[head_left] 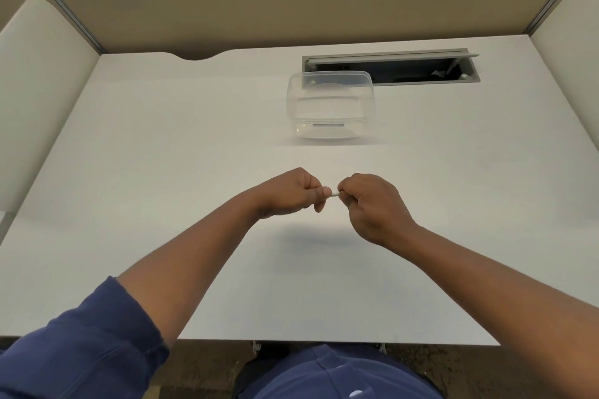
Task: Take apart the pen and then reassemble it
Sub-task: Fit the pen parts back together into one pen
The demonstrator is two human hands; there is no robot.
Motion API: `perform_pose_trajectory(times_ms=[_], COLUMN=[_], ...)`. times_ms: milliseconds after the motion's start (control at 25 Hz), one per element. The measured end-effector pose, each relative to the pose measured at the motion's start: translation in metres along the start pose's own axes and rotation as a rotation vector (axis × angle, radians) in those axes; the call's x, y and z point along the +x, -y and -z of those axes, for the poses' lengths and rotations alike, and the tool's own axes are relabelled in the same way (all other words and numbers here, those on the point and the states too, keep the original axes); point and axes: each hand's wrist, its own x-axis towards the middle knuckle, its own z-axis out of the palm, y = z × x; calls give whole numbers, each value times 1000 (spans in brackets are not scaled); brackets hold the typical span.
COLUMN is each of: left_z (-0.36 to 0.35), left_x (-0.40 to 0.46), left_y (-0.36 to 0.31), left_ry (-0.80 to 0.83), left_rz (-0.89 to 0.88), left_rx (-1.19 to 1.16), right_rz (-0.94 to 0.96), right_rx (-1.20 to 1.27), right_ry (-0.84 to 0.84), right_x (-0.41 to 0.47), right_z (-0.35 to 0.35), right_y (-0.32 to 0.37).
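Note:
Both hands hold a pen level above the middle of the white desk. Only a short pale stretch of the pen shows between the two fists; the rest is hidden inside them. My left hand grips the left end with its fingers curled round it. My right hand grips the right end the same way. The two hands almost touch. Whether the pen is whole or partly pulled apart cannot be told.
A clear plastic container stands on the desk behind the hands, nothing visible in it. Behind it an open cable slot is sunk into the desk. Tan partition walls enclose the desk on three sides.

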Motion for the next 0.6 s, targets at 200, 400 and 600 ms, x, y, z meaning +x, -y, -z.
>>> perform_pose_trajectory(times_ms=[200,400,600], left_z=[-16,-21,-29], left_x=[1,10,15], left_y=[2,17,24], left_ry=[-317,-346,-336], left_rz=[-192,-322,-168], left_rx=[801,971,744], right_rz=[-767,-883,-515], right_rx=[698,925,555], right_ry=[390,515,222], right_x=[20,15,6], right_z=[20,15,-2], right_y=[7,-5,-10])
